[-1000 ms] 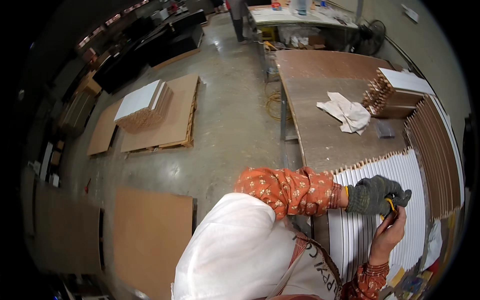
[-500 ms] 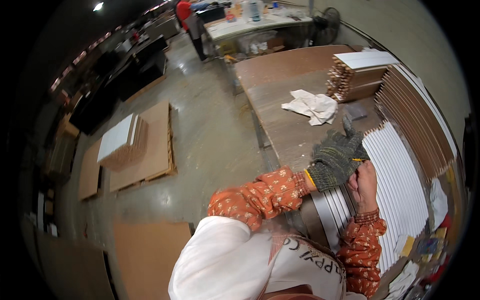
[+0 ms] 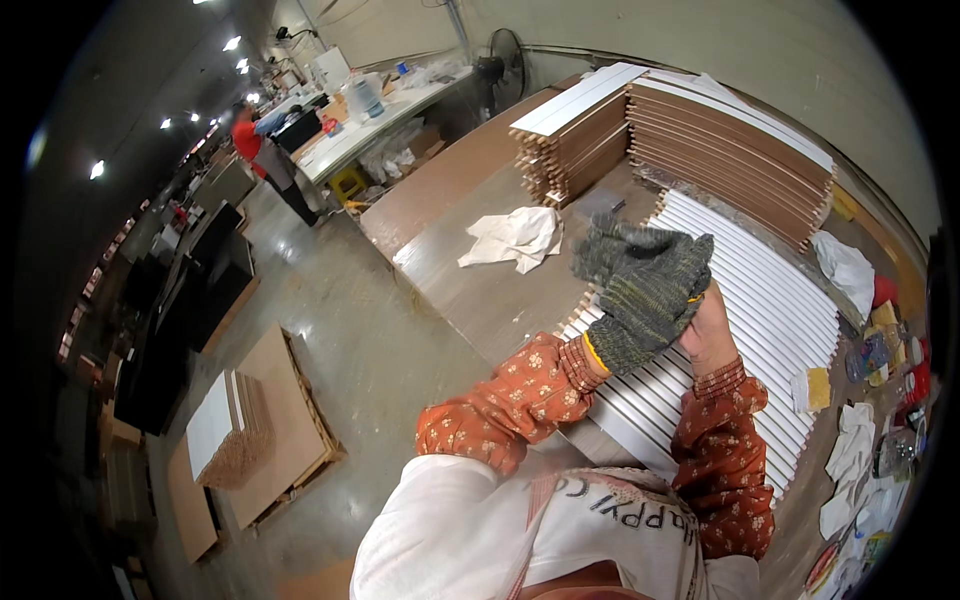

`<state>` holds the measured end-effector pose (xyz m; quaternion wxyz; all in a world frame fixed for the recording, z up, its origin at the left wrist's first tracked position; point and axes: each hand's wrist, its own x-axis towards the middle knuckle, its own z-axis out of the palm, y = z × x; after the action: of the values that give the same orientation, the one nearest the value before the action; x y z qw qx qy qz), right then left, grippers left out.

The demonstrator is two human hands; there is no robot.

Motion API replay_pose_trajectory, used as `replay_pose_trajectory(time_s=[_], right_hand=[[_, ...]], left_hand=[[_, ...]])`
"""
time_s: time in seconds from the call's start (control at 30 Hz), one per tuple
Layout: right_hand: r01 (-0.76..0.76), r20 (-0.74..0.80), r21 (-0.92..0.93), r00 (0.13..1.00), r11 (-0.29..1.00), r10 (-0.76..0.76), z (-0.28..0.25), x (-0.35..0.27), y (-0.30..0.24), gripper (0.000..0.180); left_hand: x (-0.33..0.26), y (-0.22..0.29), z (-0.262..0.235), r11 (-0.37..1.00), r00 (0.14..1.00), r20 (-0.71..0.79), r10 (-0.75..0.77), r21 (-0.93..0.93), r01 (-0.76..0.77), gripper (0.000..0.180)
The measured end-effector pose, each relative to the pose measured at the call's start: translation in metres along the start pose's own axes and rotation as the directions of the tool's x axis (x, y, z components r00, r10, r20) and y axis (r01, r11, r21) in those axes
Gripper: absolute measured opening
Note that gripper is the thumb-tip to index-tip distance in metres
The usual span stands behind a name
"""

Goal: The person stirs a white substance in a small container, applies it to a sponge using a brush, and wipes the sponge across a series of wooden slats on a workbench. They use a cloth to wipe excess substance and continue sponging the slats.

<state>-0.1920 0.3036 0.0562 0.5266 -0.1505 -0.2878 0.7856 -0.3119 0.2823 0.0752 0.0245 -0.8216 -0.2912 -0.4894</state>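
Note:
My left hand (image 3: 632, 318) wears a dark grey-green knitted glove with a yellow cuff. It presses against a second knitted glove (image 3: 690, 260) of the same kind. The bare back and wrist of my right hand (image 3: 710, 330) show at this glove's yellow-edged opening. My right fingers are hidden by the knit, so how far they reach inside is unclear. Both hands are held together above a row of white-edged panels (image 3: 750, 290) on the brown worktable (image 3: 440, 270). Orange flowered sleeves cover both forearms.
Stacked white-topped boards (image 3: 580, 110) and brown panels (image 3: 730, 140) stand at the back. A white cloth (image 3: 515, 238) lies left of my hands; rags, bottles and a yellow sponge (image 3: 818, 388) are at right. Left on the floor is a pallet (image 3: 290, 430). A person (image 3: 262, 155) stands far left.
The view has swung to the right. My right fingers, visible before at a yellow cuff, are now covered by the glove. My gloved left hand has shifted over it.

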Motion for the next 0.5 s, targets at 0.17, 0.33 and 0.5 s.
replay_pose_trajectory(time_s=[0.17,0.33,0.5], right_hand=[[0.292,-0.04,0.115,0.956,0.949,-0.289,0.012,0.003,-0.016,0.029],[0.239,-0.008,0.049,0.971,0.97,-0.239,0.032,0.008,-0.016,0.029],[0.138,0.041,0.028,0.99,0.99,-0.139,0.028,0.006,-0.021,0.03]], left_hand=[[0.021,0.022,-0.005,0.991,0.992,0.102,-0.071,0.121,0.059,0.052],[0.03,0.029,-0.022,0.99,0.998,0.056,0.018,0.142,-0.026,0.051],[0.016,0.024,-0.001,0.972,0.995,0.037,0.09,0.213,-0.096,0.05]])
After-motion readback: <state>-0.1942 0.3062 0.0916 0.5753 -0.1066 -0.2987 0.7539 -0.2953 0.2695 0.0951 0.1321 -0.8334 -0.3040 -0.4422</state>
